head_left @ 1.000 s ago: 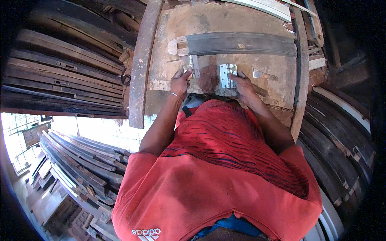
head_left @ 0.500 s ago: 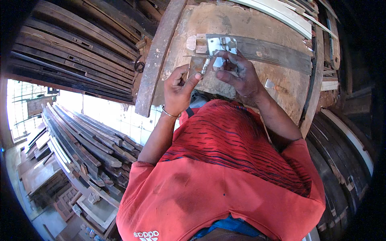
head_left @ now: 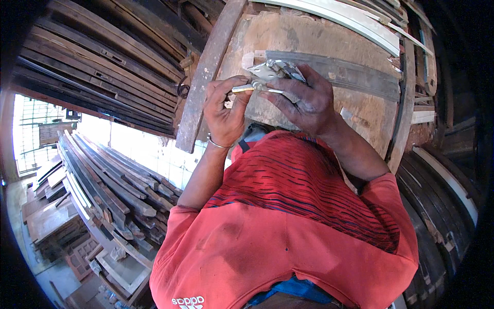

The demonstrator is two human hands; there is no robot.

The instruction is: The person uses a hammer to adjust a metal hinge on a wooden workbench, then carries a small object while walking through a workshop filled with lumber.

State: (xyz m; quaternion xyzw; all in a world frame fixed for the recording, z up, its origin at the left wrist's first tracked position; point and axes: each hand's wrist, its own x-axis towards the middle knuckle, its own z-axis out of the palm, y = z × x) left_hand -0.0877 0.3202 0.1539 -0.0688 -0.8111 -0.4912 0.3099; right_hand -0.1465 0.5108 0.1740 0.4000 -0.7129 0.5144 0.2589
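My left hand [head_left: 225,110] is closed on a metal hinge [head_left: 242,88], pinched between fingers and thumb. My right hand [head_left: 309,100] is closed round shiny metal hinge plates [head_left: 272,69], raised over the work board, with its fingertips beside those of my left hand; where one hinge stops and the other starts is unclear. Behind them a long dark grey moulded strip [head_left: 350,69] lies across the plywood board [head_left: 303,31]. A small metal blade [head_left: 346,112] shows beside my right wrist, partly hidden.
Long timber beams [head_left: 98,77] are stacked at upper left, more planks [head_left: 113,185] at lower left by a bright grille window [head_left: 36,123]. Dark boards [head_left: 432,216] stand at right. White strips [head_left: 329,13] lie along the board's far edge. A wooden rail [head_left: 203,98] borders its left side.
Both hands have lifted from low over the board and come together, the right moving left, bringing the hinges into contact or nearly so and turning them from flat-facing to more edge-on.
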